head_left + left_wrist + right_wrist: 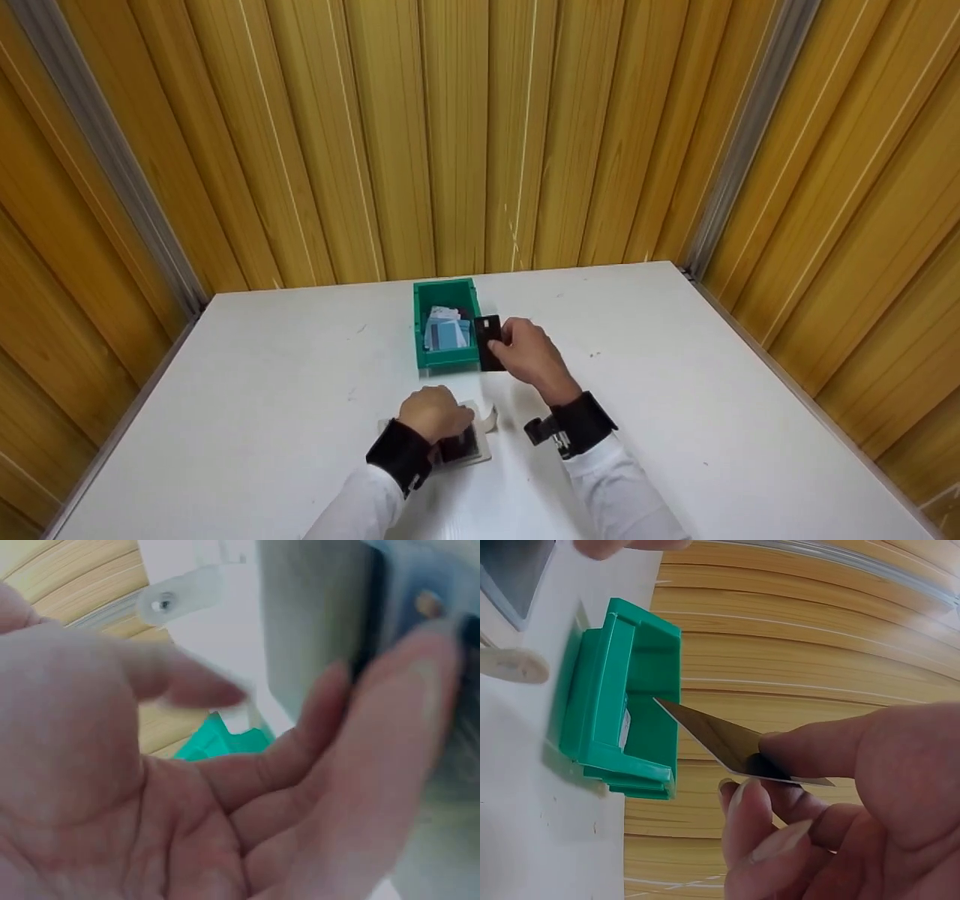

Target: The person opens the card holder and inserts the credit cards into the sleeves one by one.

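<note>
Pinching of a dark card [484,343] between thumb and fingers of the right hand [534,354] is noted, just beside a green bin [448,359] in which other cards [448,335] are contained. At the left hand [431,415], thumb and fingers are observed apart over a dark-faced pad [459,447]. The card is best held lightly by its edge and kept off the rim. The white table [262,412] is found marked in places, enclosed by wood-patterned panels [457,135] and metal posts [118,150].

A flat black card [484,342] (pale-marked) is pinched near the green bin [448,358].
</note>
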`<state>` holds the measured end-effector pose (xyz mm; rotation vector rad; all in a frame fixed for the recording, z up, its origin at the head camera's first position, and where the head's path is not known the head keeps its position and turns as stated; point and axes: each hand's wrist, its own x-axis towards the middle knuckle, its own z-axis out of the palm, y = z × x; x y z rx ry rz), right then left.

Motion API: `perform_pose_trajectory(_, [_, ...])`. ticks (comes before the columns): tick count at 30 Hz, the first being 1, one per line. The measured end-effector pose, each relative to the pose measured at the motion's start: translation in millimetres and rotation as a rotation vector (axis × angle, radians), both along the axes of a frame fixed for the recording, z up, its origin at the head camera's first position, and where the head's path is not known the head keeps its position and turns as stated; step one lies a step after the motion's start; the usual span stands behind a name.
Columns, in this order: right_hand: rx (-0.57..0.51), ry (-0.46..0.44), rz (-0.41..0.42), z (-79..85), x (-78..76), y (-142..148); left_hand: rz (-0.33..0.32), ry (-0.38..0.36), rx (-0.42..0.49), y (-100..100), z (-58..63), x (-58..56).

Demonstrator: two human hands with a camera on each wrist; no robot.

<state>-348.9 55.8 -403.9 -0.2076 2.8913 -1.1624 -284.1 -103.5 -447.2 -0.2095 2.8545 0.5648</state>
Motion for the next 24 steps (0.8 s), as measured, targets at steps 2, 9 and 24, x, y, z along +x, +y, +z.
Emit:
perform_pose_trajectory(2, [0.003, -0.001, 0.004, 0.4, -0.2, -0.1, 0.008, 0.031, -0.025, 0.0, -4.0, 1.0])
perform_pose_trajectory(9, [0.003, 0.007, 0.008, 1.3, 0.5, 1.1, 0.004, 0.044, -0.103, 2.6, -8.9, 1.4])
perform_pose_trajectory(24, [-0.002, 0.008, 0.023, -0.3, 0.6, 4.4, -0.003, -0.035, -0.082, 9.4, -3.9, 3.0])
